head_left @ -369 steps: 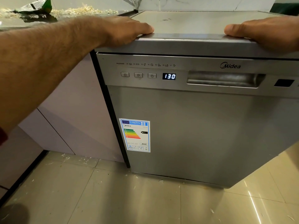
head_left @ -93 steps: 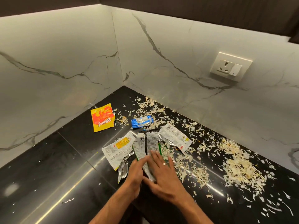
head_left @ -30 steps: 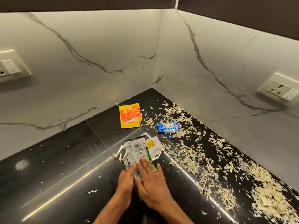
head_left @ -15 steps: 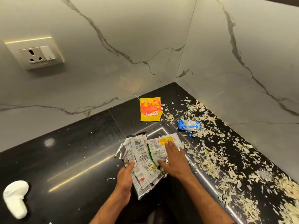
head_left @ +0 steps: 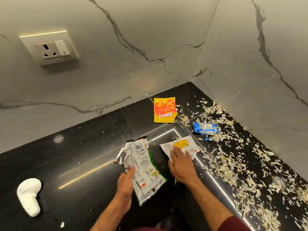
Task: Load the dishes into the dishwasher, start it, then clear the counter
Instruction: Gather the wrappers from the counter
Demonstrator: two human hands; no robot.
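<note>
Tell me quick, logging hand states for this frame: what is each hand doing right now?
Left hand: holds the stack of wrappers, thumb on top.
Right hand: open, flat fingers pressing the white and yellow wrapper on the counter.

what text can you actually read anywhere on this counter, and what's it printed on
"BINGO!": yellow and orange packet, printed upside down to the camera.
"ORIGINAL": same packet, smaller, also upside down.
Stack of wrappers under the left hand: barcode and fine print, too small to read.
White and yellow wrapper under the right hand: print unreadable.
Blue wrapper: crumpled, nothing legible.
</note>
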